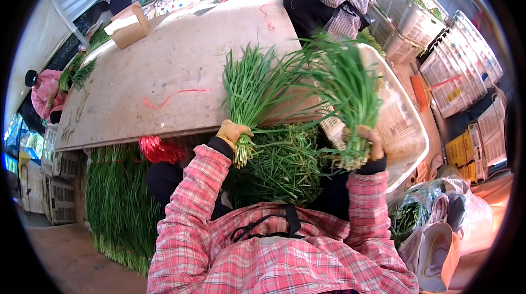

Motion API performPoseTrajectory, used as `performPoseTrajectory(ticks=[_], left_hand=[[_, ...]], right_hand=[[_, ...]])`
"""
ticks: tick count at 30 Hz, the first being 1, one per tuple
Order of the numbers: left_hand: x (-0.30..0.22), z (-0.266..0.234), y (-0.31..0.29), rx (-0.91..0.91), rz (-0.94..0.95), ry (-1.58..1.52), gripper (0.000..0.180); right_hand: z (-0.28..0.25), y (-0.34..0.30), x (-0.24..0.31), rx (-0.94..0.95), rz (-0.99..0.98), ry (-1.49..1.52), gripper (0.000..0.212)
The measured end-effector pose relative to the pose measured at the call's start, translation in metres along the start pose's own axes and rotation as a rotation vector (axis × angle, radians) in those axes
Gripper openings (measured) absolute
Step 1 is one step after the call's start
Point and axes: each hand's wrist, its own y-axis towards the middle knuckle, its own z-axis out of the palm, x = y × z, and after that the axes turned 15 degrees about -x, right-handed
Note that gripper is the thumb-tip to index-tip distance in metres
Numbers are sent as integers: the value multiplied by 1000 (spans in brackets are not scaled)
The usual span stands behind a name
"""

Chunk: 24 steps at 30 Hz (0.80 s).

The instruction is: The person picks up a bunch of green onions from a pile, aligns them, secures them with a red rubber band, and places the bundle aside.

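Green leaf bundles (249,88) tight in left grip (234,132) and right grip (366,141), wooden board (186,58) ahead, white crate (404,124) beside.

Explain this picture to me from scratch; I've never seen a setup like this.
There's no machine here, just a person's own two hands. The single round-looking picture comes from a wide fisheye camera worn on that person's head, looking down, so straight edges bend near the rim. The picture's left is the person's left.

The left hand grips one bunch of long green leaves near its pale stalk ends; the right hand grips a second bunch the same way.

Ahead is a wooden table, with red string and a cardboard box on it. A white crate sits to the right.
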Motion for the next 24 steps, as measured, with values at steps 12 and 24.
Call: performPoseTrajectory(ticks=[12, 24], left_hand=[[-18, -40, -19, -322, -765, -399, 54], [-151, -56, -34, 320, -129, -1127, 90]], right_hand=[[25, -44, 52, 113, -285, -80, 63], [63, -79, 1, 469, -66, -312, 66]])
